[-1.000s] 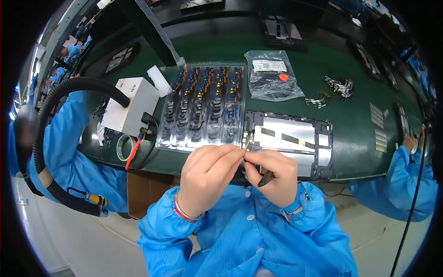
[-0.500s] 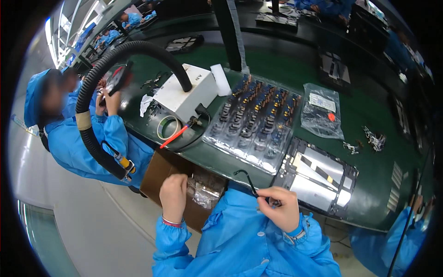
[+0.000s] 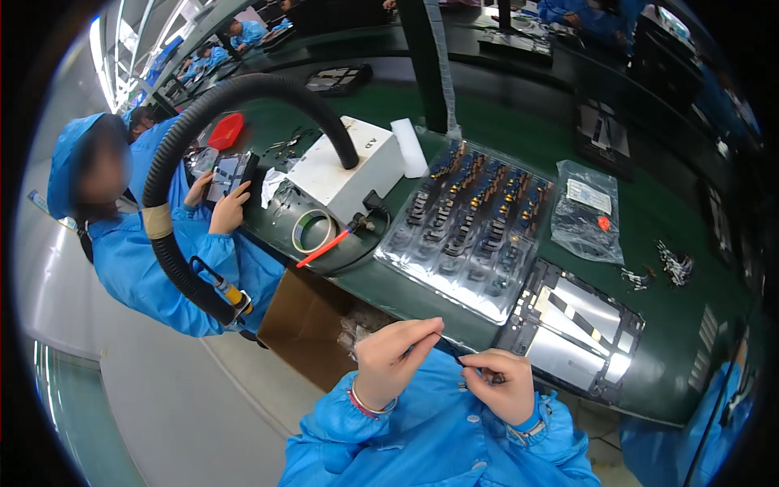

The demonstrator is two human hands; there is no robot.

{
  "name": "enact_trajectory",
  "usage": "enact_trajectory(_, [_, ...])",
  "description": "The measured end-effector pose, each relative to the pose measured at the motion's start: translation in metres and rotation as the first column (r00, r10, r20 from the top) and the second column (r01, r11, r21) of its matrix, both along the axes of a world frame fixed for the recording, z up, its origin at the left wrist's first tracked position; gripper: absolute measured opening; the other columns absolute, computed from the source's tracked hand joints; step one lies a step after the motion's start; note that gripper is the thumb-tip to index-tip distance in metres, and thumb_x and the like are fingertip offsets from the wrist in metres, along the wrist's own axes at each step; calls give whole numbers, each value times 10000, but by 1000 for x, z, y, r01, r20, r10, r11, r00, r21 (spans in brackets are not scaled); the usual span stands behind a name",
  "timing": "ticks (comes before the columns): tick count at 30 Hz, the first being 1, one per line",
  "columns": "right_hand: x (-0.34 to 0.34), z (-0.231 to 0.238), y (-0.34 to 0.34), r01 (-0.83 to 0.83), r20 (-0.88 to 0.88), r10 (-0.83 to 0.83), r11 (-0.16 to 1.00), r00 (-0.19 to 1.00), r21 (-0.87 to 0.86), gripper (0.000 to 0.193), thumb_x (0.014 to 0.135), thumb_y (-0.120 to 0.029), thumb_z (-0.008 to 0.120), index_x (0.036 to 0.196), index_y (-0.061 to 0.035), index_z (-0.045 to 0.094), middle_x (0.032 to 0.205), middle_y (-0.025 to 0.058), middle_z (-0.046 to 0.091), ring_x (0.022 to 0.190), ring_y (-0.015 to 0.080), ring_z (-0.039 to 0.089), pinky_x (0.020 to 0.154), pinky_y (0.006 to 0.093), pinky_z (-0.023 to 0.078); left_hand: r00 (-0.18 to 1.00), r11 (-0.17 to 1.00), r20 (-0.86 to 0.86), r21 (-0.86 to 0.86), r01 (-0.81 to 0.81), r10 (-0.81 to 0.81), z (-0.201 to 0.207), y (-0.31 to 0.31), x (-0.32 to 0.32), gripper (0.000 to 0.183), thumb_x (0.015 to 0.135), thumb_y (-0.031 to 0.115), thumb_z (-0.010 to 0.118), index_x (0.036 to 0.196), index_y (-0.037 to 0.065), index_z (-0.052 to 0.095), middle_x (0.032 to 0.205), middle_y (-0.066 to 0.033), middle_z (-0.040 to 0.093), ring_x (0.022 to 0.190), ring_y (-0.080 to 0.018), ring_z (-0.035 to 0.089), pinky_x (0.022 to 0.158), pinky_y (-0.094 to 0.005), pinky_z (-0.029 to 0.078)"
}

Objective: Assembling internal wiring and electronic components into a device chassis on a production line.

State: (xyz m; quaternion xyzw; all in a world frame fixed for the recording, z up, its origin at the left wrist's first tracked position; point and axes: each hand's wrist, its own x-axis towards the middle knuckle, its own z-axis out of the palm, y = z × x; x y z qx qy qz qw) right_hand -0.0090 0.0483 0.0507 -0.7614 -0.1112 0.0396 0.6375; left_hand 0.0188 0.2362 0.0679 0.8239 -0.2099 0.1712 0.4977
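Observation:
My right hand (image 3: 505, 388) is closed at the front edge of the bench, pinching a thin black flex cable (image 3: 461, 360). Only a short dark end of the cable shows past the fingers, and small metallic bits show below the fingertips. Just to the left, my left hand (image 3: 398, 361) is raised with thumb and forefinger pressed together near the cable. Whatever it pinches is too small to make out. Behind both hands lies a clear plastic tray (image 3: 442, 280) with rows of small black and orange parts. An opened tablet-like device (image 3: 576, 333) rests right of the tray.
A cardboard box (image 3: 304, 325) with crumpled clear film stands below the bench edge. A white box (image 3: 349, 166) with a black corrugated hose (image 3: 166, 130), a tape roll (image 3: 313, 231) and a bagged black part (image 3: 586, 213) are around the tray. A co-worker (image 3: 162, 243) sits at left.
My left hand has moved right and up from above the cardboard box to beside my right hand. The cable's curved free end no longer shows. The co-worker has lowered the held device.

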Motion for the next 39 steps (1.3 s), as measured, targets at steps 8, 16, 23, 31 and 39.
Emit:
enact_trajectory(8, [5,15,3,204,152,-212,977,965,65,246,700,-4,717,937,-57,675,791,73,642,627,134,580,507,231,439,986,985,133,152,79,-99,17,-26,-1,283,703,-87,654,977,-20,659,867,-162,670,762,-243,672,650,-277,542])
enact_trajectory(16, [-1,18,4,234,297,-268,961,917,147,226,677,32,722,894,-3,666,807,124,645,718,234,643,618,292,508,971,988,216,137,70,-99,14,-37,-6,323,677,-84,658,997,-42,637,926,-157,664,794,-251,667,656,-290,557])
enact_trajectory(23, [-3,9,0,269,398,-305,952,865,146,273,628,13,747,890,-15,674,778,125,640,682,259,644,591,308,514,982,999,188,-26,38,-32,-4,-50,-12,278,651,-92,679,921,-38,641,923,-179,669,777,-253,681,647,-286,559])
enact_trajectory(31, [2,0,-1,327,492,-351,935,796,139,262,605,-32,744,860,-37,686,758,75,649,622,212,636,522,272,481,982,998,184,-43,-39,46,-1,-58,-6,215,637,-95,688,836,-30,642,883,-189,675,764,-256,687,656,-284,557])
enact_trajectory(39, [2,5,-18,349,393,-367,929,843,121,251,607,13,725,851,-26,682,735,90,635,624,219,633,545,277,491,989,993,149,118,-18,0,-2,-51,40,204,628,-83,678,809,6,646,967,-154,669,846,-284,663,726,-316,525])
